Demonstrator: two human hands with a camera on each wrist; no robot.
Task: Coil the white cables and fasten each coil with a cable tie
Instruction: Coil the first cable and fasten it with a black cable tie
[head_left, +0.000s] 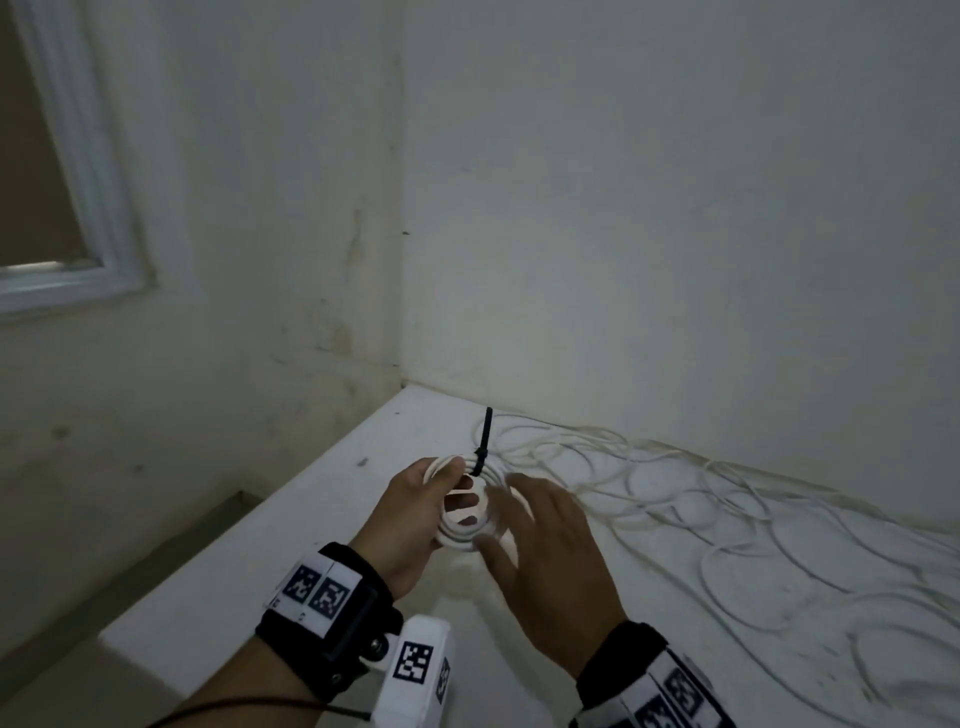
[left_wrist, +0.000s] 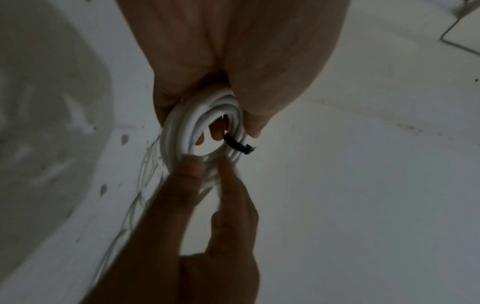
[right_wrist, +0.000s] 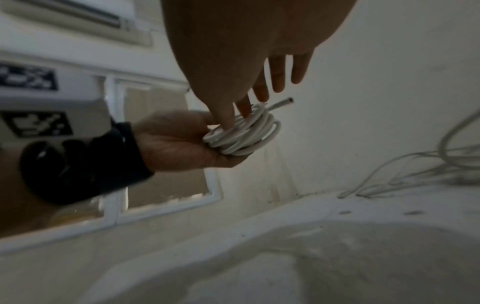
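- Coil (head_left: 464, 512) of white cable sits low centre of the head view, above the table (head_left: 291, 525) — left hand (head_left: 410, 525) grasps it, fingers through the middle, likely so the loops can't spring apart
- Cable tie (head_left: 483, 447) already loops the top of the coil, tail pointing up; probably ready for tightening
- Right hand (head_left: 545, 561) is just right of it, fingers spread, grasping nothing; fingertips (right_wrist: 228, 121) touch the loops
- Loose cables (head_left: 701, 499) sprawl right along the wall — still to coil

head: downward, mid-range | wrists: close, facing inward (all 3 share coil (head_left: 470, 512))
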